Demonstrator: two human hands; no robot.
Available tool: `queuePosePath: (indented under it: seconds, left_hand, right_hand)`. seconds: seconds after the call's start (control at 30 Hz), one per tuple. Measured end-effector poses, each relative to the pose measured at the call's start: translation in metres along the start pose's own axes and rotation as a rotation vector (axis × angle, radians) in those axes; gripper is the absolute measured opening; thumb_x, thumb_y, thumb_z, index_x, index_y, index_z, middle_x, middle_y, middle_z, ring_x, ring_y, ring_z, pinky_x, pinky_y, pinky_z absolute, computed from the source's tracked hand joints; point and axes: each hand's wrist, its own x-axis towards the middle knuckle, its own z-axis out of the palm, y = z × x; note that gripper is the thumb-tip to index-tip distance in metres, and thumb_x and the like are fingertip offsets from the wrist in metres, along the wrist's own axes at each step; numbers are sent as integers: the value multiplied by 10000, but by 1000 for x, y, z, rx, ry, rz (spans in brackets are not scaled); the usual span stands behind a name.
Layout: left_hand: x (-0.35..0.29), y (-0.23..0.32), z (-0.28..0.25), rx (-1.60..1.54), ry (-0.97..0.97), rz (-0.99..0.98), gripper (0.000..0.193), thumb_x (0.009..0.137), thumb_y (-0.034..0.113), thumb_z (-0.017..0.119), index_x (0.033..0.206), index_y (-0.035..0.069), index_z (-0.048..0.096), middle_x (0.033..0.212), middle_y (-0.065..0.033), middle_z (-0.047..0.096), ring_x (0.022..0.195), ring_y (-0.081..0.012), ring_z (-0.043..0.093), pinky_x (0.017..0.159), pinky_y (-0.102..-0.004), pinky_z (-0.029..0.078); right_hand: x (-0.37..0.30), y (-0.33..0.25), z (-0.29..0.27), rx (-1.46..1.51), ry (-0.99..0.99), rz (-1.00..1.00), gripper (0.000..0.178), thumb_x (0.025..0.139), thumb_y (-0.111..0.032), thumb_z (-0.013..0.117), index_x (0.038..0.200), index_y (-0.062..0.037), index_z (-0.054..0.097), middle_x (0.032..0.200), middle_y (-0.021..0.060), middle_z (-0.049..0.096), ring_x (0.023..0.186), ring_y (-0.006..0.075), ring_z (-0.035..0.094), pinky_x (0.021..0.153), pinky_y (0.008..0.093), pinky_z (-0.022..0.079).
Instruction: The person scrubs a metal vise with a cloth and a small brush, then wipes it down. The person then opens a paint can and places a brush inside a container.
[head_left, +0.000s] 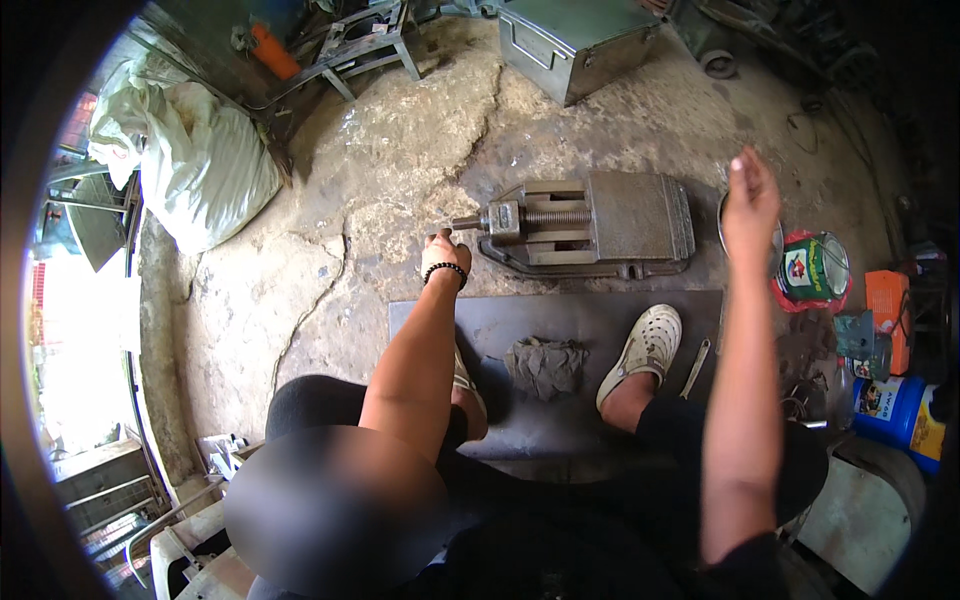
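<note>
One crumpled rag [545, 367] lies on a mat [565, 314] nearer than both hands. The left hand [447, 254] curls by the vise [640, 222], the right hand [752, 208] hovers blurred; whether either grips, I cannot tell. Worn, brown, the vise lies between them, past the mat's edge; floor [425, 125] runs on to a metal box [575, 45].

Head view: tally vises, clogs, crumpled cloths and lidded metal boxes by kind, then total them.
Vise: 1
Clogs: 2, one partly hidden
Crumpled cloth: 1
Lidded metal box: 1
Total: 5
</note>
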Motion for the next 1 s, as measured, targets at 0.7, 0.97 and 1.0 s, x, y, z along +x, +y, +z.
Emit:
queuePosePath:
  seconds: [0.7, 0.97, 1.0]
  left_hand:
    - [102, 39, 13, 675, -436, 541, 279, 805, 300, 613, 862, 53, 732, 870, -237, 695, 856, -394, 688, 796, -458, 556]
    - [99, 29, 14, 430, -407, 471, 240, 773, 262, 661, 829, 36, 719, 810, -251, 668, 784, -413, 675, 721, -469, 549]
    - [98, 28, 14, 429, -403, 457, 238, 772, 264, 662, 826, 38, 718, 809, -251, 668, 785, -412, 675, 721, -469, 548]
  right_hand:
    - [-142, 180, 130, -96, 650, 599, 841, 1005, -551, 364, 1522, 60, 104, 1561, 307, 139, 1448, 417, 214, 1172, 479, 226]
    - [-137, 180, 134, -23, 625, 563, 683, 1036, -472, 324, 1520, -2, 214, 1551, 251, 207, 1416, 368, 278, 1162, 469, 238]
    - [-137, 181, 134, -18, 615, 567, 677, 1037, -468, 326, 1517, -2, 220, 1551, 250, 208, 1415, 364, 278, 1163, 468, 237]
